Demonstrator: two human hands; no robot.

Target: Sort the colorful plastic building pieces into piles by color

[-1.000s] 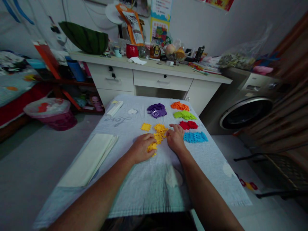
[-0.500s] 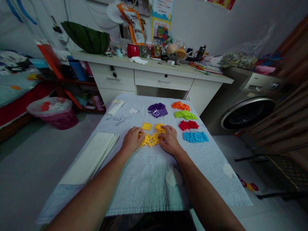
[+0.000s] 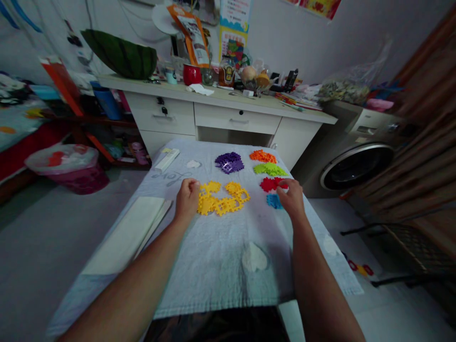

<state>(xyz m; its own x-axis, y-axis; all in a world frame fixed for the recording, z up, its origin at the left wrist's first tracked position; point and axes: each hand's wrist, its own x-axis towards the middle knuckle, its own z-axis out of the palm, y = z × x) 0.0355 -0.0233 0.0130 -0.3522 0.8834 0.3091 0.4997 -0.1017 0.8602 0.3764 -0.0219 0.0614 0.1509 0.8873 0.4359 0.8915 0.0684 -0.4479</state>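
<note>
The room is dim and cool-toned, darkening toward the corners, with the curtain (image 3: 427,137) sunk in brown gloom and the lap (image 3: 213,327) nearly black. A small white glint marks the purple pieces (image 3: 230,164); shadows on the cloth (image 3: 210,266) are soft. Wide-angle stretch slants the washer (image 3: 351,130), and the poster (image 3: 234,16) (its smaller print, anyway) is too soft to read.

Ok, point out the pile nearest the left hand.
The yellow pile: the left hand is right at its edge, while the purple, orange, green, red and blue piles lie farther from that hand.
</note>
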